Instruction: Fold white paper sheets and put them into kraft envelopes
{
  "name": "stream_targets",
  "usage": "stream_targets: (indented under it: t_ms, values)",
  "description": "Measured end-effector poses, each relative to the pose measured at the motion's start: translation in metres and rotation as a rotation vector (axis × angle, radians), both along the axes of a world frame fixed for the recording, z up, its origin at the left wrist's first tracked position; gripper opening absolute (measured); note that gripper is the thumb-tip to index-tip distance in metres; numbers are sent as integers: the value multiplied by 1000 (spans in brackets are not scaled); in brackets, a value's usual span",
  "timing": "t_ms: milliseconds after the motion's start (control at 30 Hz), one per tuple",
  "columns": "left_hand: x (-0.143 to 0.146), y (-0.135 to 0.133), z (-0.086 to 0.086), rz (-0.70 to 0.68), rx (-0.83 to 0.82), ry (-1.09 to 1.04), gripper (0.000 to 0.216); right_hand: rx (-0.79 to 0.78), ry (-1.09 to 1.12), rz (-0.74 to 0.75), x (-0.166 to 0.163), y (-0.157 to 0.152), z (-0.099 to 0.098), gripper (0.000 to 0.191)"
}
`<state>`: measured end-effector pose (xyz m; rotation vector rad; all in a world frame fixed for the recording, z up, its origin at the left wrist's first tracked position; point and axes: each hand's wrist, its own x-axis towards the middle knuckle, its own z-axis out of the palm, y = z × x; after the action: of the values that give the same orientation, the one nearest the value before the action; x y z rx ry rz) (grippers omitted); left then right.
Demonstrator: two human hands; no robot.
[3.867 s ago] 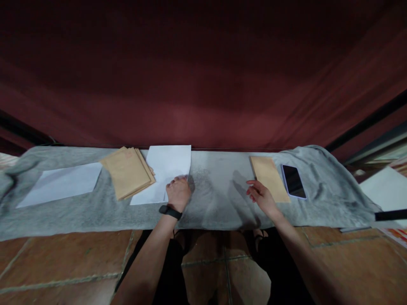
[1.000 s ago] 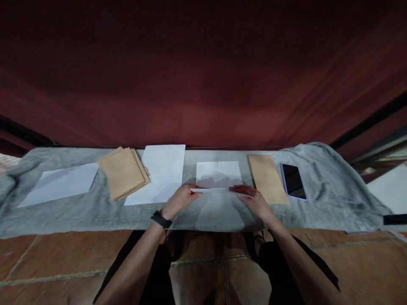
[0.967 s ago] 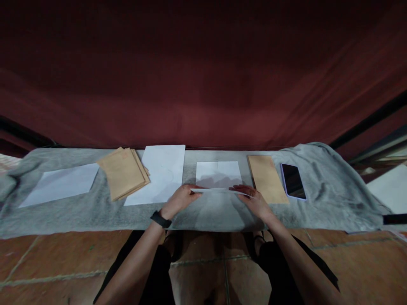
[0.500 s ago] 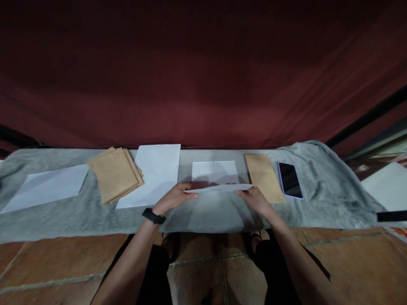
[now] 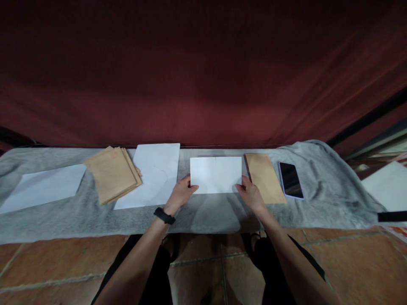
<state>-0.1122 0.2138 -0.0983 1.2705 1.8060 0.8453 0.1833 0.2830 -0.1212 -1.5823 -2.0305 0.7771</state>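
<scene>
Dark red curtain fabric [image 5: 203,84] fills the background, and below it a long table is seen, draped in a grey cloth [image 5: 206,212], with a tiled floor [image 5: 63,267] in front. A folded white sheet [image 5: 216,174] is laid flat at the middle of the table, close to its far edge. Its near left corner is touched by the left hand [image 5: 182,195], on whose wrist a black band [image 5: 164,216] is worn, and its near right corner by the right hand [image 5: 251,195]. Both hands are loosely curled, fingertips set against the paper's corners; whether the sheet is pinched or only pressed down cannot be told. Just beside the sheet on the right a single brown envelope [image 5: 263,178] is placed, and beyond that a phone [image 5: 290,180], screen up and dark. To the left, a larger white sheet [image 5: 152,178] is spread out, its left edge overlapped by a fanned stack of brown envelopes [image 5: 111,173]. Well apart from the hands – toward the table's left end – another pale sheet [image 5: 44,186] is laid at a slant.
</scene>
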Motion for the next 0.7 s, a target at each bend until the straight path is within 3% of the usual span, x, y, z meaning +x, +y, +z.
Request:
stream_targets:
  t_ms: [200,400,567,700]
  values:
    - [5,2,7,43,-95,245,54,-24,-288,-27,-13,-6,10,64]
    - [10,-2,13,24,-122,416,83,-34,-489,9,-22,-11,20,61]
    - [15,-4,19,-23,-135,462,76,-44,-424,37,-21,-11,18,49]
    - [15,-7,21,-48,-109,564,61,66,-365,31,-17,-10,14,43]
